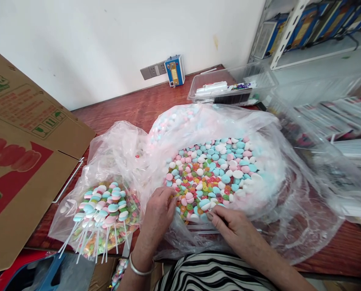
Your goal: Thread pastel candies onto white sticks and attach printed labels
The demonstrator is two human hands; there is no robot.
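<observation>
My left hand [160,208], a bangle on its wrist, rests at the near left rim of the candy pile. Its thumb and fingertips are pinched together; anything between them is hidden. My right hand [233,224] is closed at the pile's near edge, around what looks like a thin white stick [199,198] whose tip shows past blue and white candies. Pink, blue and white button-shaped candies [215,155] and small gummy rings [192,182] fill the opened clear plastic bag [271,165]. Left of it, several finished candy skewers [103,206] lie on another clear bag [113,141].
A cardboard box [31,133] stands at the left. On the red-brown table [122,105], a blue device [175,71] stands by wall sockets [153,70]. A clear tray [232,85] sits behind the bag, and blurred clear bins [329,161] line the right side.
</observation>
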